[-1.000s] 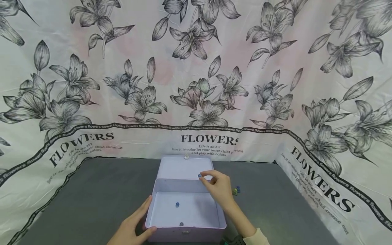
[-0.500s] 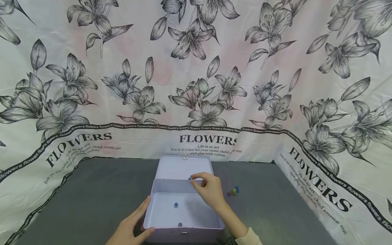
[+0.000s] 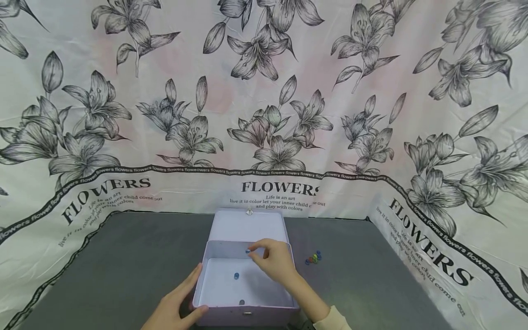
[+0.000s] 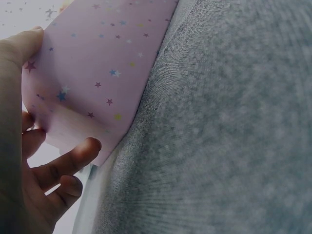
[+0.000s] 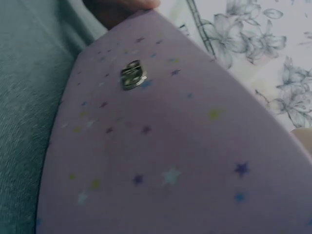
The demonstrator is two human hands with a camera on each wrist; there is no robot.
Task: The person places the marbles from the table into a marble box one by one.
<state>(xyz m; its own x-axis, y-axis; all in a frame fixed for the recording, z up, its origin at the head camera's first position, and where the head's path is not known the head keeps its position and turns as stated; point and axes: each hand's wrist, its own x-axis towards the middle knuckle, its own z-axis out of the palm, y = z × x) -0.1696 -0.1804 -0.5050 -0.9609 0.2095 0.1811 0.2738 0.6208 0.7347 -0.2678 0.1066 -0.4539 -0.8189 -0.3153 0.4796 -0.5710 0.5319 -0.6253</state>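
Observation:
A lilac box (image 3: 231, 316) with a star print, its lid (image 3: 247, 227) laid back, stands in front of me. My left hand (image 3: 175, 300) holds its near left corner, fingers along the left side and thumb at the front rim. Over the inside of the box, my right hand (image 3: 274, 261) pinches a small blue marble (image 3: 247, 251) between thumb and index finger. On the box floor lie a blue marble (image 3: 236, 276) and, near the front wall, a greyish one. In the right wrist view only the starry box front (image 5: 161, 126) shows, not the pinch.
Right of the box, a cluster of small blue, green and red marbles (image 3: 314, 258) lies on the dark grey tabletop (image 3: 363, 275). A metal latch (image 3: 247, 313) sits on the box front. Flower-printed cloth (image 3: 264, 114) hangs behind and at both sides.
My right hand has moved left and then lower over the box with the blue marble. The cluster at the right has come into fuller view. My left hand stays at the corner.

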